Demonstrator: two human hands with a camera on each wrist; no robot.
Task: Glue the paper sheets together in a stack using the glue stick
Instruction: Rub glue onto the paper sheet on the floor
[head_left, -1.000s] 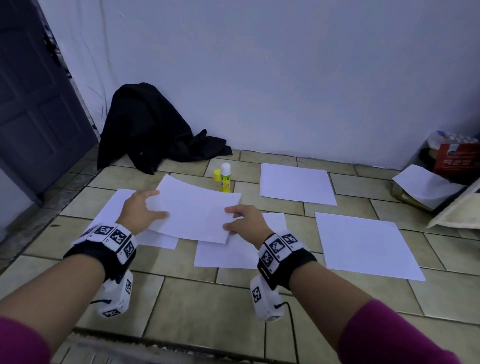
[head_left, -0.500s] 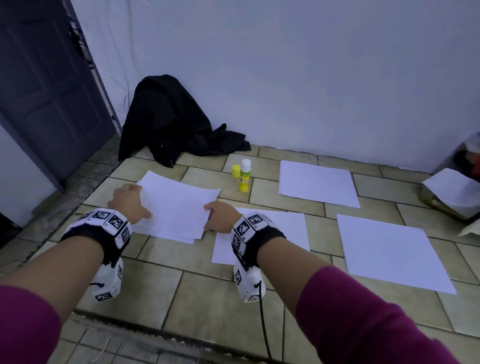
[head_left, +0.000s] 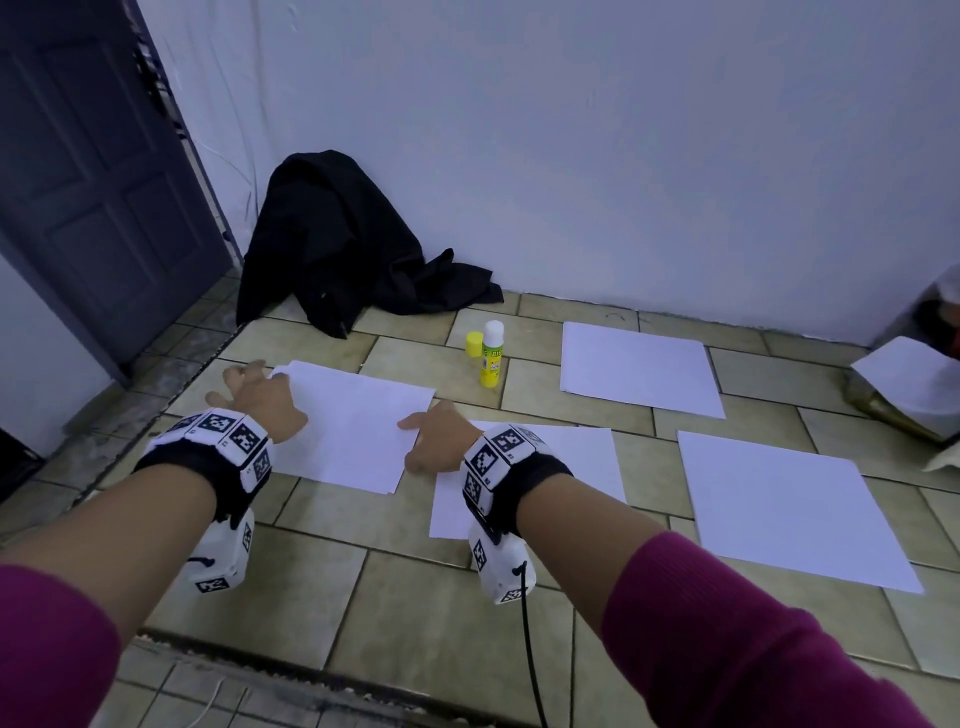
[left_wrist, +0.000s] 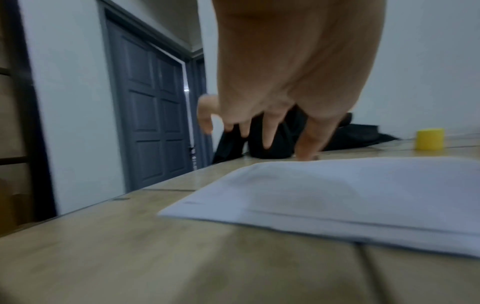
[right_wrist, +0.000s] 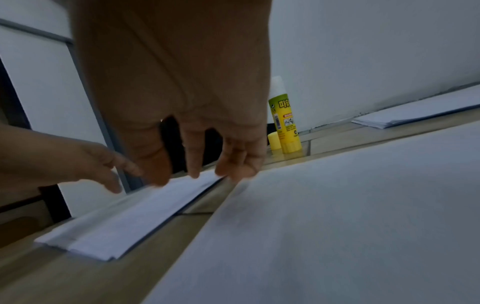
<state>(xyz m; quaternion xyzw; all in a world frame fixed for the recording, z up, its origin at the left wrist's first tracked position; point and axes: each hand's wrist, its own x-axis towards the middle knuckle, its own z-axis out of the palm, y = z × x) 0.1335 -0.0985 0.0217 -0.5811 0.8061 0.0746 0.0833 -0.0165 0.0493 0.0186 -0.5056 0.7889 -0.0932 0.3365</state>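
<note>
A small stack of white sheets (head_left: 353, 431) (left_wrist: 350, 195) (right_wrist: 135, 218) lies flat on the tiled floor. My left hand (head_left: 257, 397) (left_wrist: 259, 133) is at its far left corner, fingers spread, one fingertip down at the paper's edge. My right hand (head_left: 439, 434) (right_wrist: 197, 164) stands at the stack's right edge, straight fingertips touching it. Neither hand grips anything. The uncapped glue stick (head_left: 492, 358) (right_wrist: 283, 119) stands upright behind the stack, its yellow cap (head_left: 474, 344) (left_wrist: 430, 142) beside it. Three single sheets lie to the right: (head_left: 524, 467), (head_left: 639, 369), (head_left: 789, 504).
A black garment (head_left: 343, 260) is heaped against the white wall behind the stack. A grey door (head_left: 93, 171) is at the left. A bag with paper on it (head_left: 909, 395) sits at the far right. A floor step edge (head_left: 260, 670) runs below my wrists.
The sheet that both hands held in the air has come down onto the sheet at the left and lies flat. Both hands have let go and now touch its edges.
</note>
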